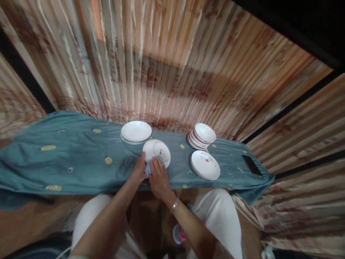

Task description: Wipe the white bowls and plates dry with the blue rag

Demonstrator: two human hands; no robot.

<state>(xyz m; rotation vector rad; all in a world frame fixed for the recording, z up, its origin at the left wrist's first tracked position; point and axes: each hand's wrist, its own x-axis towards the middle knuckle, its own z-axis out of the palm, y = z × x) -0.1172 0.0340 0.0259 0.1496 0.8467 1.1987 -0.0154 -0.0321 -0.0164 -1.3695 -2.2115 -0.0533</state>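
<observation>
In front of me a white plate (151,148) is tilted over the cloth-covered table, with its round foot ring and a small red mark facing up. My left hand (139,168) grips the plate's near-left rim. A light blue cloth (147,170) is bunched under my right hand (159,177), whose fingers press it against the plate's surface. Part of the cloth also lies by my left fingers. Just behind, white plates (136,131) sit stacked.
At the right stand a stack of white bowls (205,133) and a stack of flower-patterned plates (205,165). A dark phone (252,165) lies near the right end of the teal tablecloth (83,154). A pleated curtain (161,72) hangs behind; dark frame bars flank the table.
</observation>
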